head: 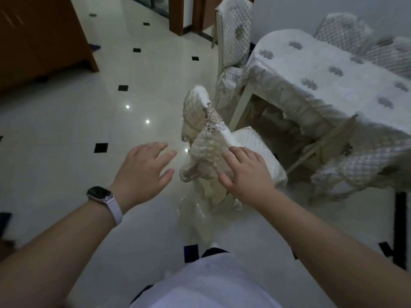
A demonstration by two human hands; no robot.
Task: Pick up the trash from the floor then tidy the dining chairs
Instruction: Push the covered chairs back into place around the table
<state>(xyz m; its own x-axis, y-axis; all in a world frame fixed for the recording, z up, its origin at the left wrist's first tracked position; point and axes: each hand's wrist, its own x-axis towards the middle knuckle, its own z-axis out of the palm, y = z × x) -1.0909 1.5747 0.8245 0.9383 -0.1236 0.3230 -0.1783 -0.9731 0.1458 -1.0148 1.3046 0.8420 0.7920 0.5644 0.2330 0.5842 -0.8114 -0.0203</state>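
A dining chair (206, 121) with a quilted cream cover stands pulled out from the table, its back toward me. My right hand (243, 172) rests with spread fingers on the near top corner of the chair back. My left hand (144, 165), with a watch on the wrist, hovers open just left of the chair back and holds nothing. I see no trash on the floor.
A dining table (311, 85) under a white lace cloth fills the right. A second covered chair (233, 34) stands at its far end; further covered chairs (347, 165) stand at its near and far sides. A wooden cabinet (40, 38) stands at the left on glossy tiles.
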